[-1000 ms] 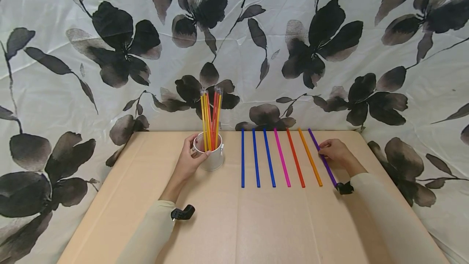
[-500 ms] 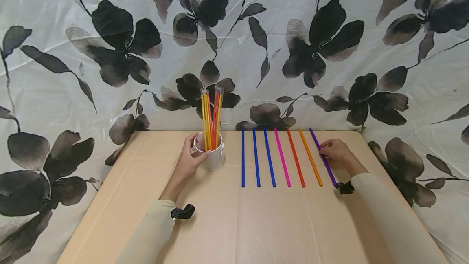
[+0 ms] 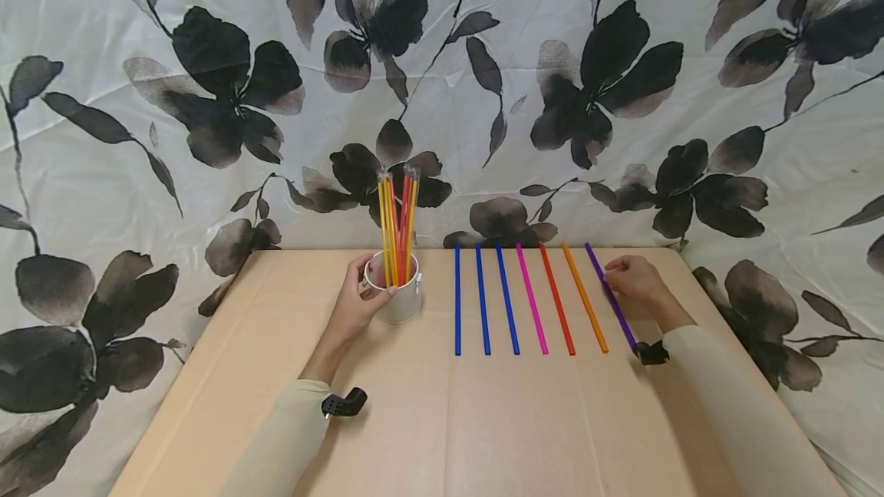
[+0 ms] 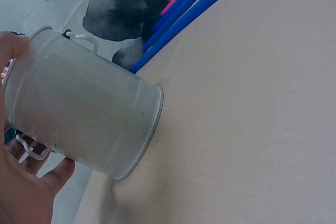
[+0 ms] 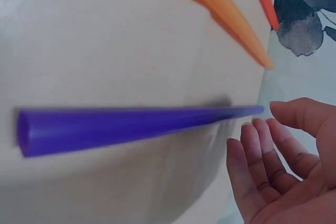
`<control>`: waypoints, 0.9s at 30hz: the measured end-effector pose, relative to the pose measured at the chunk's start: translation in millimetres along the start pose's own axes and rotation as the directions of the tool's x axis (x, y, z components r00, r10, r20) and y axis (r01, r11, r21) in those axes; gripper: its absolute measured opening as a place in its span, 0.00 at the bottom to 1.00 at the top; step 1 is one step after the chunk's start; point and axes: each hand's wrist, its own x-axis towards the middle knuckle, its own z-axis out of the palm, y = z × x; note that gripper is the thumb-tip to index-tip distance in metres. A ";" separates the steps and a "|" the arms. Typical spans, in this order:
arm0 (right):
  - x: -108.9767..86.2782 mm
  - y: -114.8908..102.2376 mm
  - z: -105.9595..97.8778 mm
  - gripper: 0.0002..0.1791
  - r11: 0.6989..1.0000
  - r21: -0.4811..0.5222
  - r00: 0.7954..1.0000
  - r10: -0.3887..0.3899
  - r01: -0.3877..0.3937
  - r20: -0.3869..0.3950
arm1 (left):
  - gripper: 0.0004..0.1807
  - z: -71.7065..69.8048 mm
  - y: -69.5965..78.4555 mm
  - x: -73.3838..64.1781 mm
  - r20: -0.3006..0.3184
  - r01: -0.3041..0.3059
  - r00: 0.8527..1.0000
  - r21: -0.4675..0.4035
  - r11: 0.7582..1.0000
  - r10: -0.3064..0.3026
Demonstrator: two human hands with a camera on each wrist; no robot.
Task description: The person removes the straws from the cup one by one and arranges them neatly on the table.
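In the head view my left hand grips the small white metal bucket by its left side, thumb at the front. Upright in the bucket stand several yellow, orange and red straws with clear tips. The left wrist view shows the bucket wall and its small side handles. My right hand is just right of the purple straw, which lies flat on the table. In the right wrist view the fingers of my right hand are loosely bent, apart from the purple straw, holding nothing.
Left of the purple straw lie an orange straw, a red straw, a pink straw and several blue straws, side by side on the wooden table. Behind the table's back edge hangs a floral cloth.
My right hand has let go of the purple straw and risen slightly away to its right. The purple straw has shifted a little rightward. My left hand stays on the bucket.
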 end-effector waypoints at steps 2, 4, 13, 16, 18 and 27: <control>-0.1 -4.2 -0.7 0.21 1.000 -0.017 1.000 -0.010 0.009 -0.022 | 0.47 -0.2 -0.3 0.6 0.001 0.004 1.000 -0.007 1.000 -0.004; -0.2 -8.3 -1.1 0.21 0.999 -0.041 0.999 -0.026 0.024 -0.041 | 0.47 -0.3 -0.3 1.4 0.002 0.008 1.000 -0.020 1.000 -0.008; 1.9 -10.1 -2.3 0.20 0.999 -0.048 0.998 0.019 -0.022 -0.056 | 0.46 -0.7 2.4 3.5 0.007 0.012 1.000 0.011 1.000 -0.012; 2.6 -12.0 -2.4 0.20 0.999 -0.033 0.998 -0.013 0.010 -0.067 | 0.46 -0.5 3.0 3.3 0.004 0.011 1.000 0.015 1.000 -0.011; 3.0 -15.3 -2.1 0.20 0.999 -0.026 0.996 -0.039 0.037 -0.077 | 0.46 -0.5 2.8 3.5 0.002 0.010 1.000 0.018 1.000 -0.010; -1.9 -51.1 7.6 0.19 0.986 -0.029 0.979 -0.165 0.163 -0.121 | 0.46 -0.3 1.8 4.0 -0.005 0.010 1.000 0.013 1.000 -0.010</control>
